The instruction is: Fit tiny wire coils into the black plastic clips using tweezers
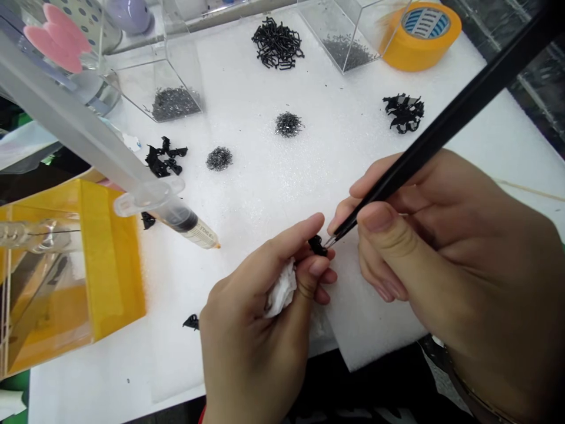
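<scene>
Fine tweezer work on a small black part

The left hand's fingers pinch the small, irregular black part above the white foam-covered desk, a crumpled white tissue tucked in the palm; the right hand's fingers grip long black tweezers, tips at the part. Best to brace both hands together and press lightly.

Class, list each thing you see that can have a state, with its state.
Left hand: pinching part
Right hand: gripping tool
Part: held at tool's tip
Tool: slanted
Tissue: crumpled
Syringe: tilted, tip down
Tape: rolled, lying flat
Left clear box: partly filled
Right clear box: partly filled
</scene>
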`<state>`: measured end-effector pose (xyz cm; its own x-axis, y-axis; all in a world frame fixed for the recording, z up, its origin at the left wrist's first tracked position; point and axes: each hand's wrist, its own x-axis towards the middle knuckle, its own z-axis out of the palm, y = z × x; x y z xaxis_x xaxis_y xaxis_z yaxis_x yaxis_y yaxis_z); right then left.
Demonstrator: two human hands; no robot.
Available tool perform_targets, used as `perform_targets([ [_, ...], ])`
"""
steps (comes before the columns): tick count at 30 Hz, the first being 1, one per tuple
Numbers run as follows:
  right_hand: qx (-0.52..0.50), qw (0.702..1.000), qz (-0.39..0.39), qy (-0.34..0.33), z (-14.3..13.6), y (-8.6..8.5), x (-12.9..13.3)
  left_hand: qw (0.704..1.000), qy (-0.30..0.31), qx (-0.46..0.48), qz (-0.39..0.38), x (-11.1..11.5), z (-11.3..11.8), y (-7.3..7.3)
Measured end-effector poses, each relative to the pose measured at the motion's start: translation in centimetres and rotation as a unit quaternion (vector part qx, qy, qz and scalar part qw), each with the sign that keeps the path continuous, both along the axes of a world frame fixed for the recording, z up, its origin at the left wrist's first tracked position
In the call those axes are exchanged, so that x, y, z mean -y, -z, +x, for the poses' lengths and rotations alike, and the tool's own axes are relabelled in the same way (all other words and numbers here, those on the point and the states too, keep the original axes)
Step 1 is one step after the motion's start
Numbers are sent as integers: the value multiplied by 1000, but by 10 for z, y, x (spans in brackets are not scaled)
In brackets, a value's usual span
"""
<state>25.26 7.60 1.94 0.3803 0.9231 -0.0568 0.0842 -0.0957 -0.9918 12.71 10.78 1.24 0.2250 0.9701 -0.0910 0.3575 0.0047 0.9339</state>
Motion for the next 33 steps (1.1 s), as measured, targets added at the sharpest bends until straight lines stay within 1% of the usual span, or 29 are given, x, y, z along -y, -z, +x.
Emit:
perform_targets([
  [2,4,1000,-3,2,0,0,0,1000,-2,5,-4,0,0,0],
  [5,4,1000,-5,0,1,0,0,999,16,35,7,-2,0,3],
  [8,-5,1000,-5,-7,1,0,0,999,22,40,9,-3,0,4],
  [10,-7,1000,-8,-4,1,0,0,999,14,34,10,-2,1,2],
  [15,11,1000,-10,1,1,0,-1,1000,-22,-13,3,2,3,-3],
  [20,16,1000,-14,3,1,0,-2,999,19,46,21,-1,0,3],
  [23,11,1000,-16,6,1,2,-1,998,22,64,15,-3,-1,5],
  [25,26,999,-23,6,2,4,1,998,24,62,3,-3,-1,4],
  [28,49,998,-34,1,3,7,3,998,30,34,-32,-2,-4,1],
  [31,26,999,-40,-12,4,10,4,997,64,26,-47,-2,-9,-1],
  [33,7,999,-37,-20,3,11,3,996,74,29,-50,-5,-11,-1],
])
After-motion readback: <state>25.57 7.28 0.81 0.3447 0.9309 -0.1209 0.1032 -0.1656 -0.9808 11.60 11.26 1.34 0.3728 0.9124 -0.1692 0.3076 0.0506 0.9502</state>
